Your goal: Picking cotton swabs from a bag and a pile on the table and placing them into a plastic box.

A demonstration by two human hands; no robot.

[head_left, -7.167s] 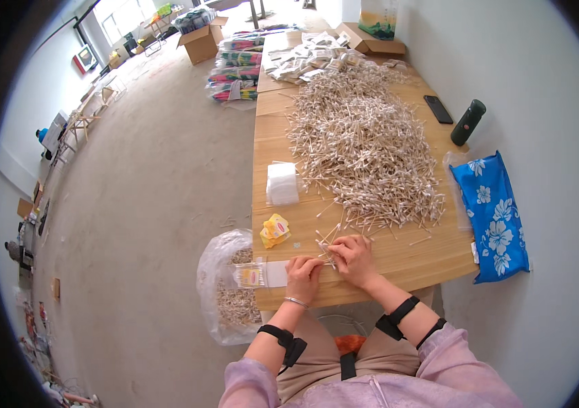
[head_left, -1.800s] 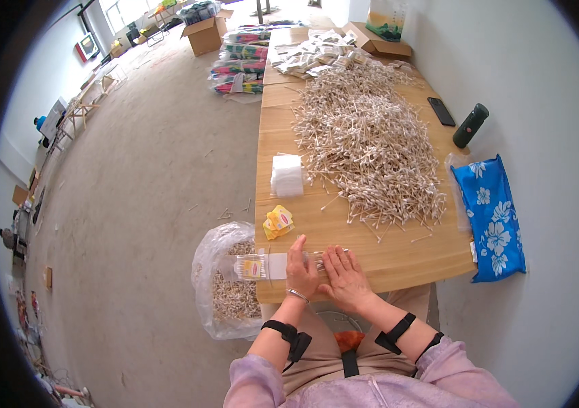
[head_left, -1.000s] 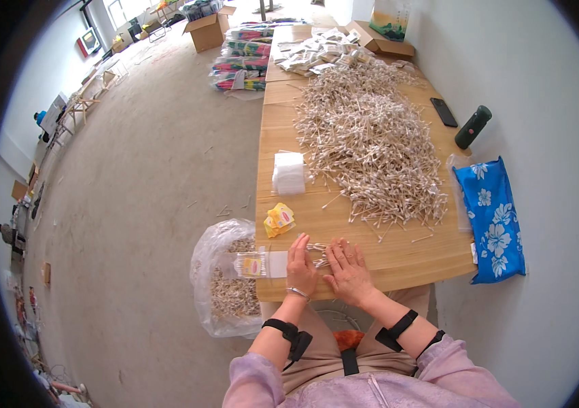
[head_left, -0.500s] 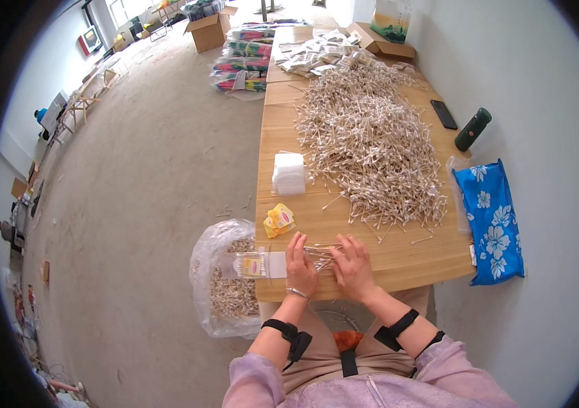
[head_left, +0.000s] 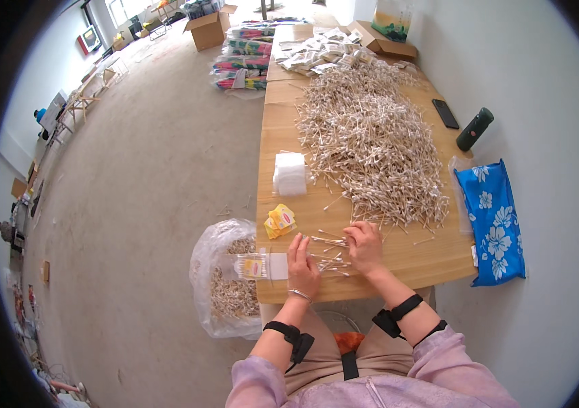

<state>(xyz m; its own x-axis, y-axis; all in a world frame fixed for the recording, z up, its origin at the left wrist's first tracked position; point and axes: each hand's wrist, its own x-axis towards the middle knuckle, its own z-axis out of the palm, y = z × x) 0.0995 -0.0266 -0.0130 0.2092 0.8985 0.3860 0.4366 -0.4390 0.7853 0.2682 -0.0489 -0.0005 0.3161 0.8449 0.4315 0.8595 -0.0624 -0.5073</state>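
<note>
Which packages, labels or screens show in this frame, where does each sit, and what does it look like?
Small clear packet with a coloured label: at the table's left edge, by the left hand.
Yellow packets: small heap beyond it.
White stack: square, mid-table, left.
Clear bag: on the floor, holding pale sticks.
Dark phone: flat, screen off, far right.
Cardboard box: open, brown, on the floor far off.

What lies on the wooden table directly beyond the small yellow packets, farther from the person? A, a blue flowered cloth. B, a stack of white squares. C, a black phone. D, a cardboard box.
B: the stack of white square pads sits just beyond the small yellow packets near the left edge of the long wooden table; the other things lie toward the right or far end.
</note>
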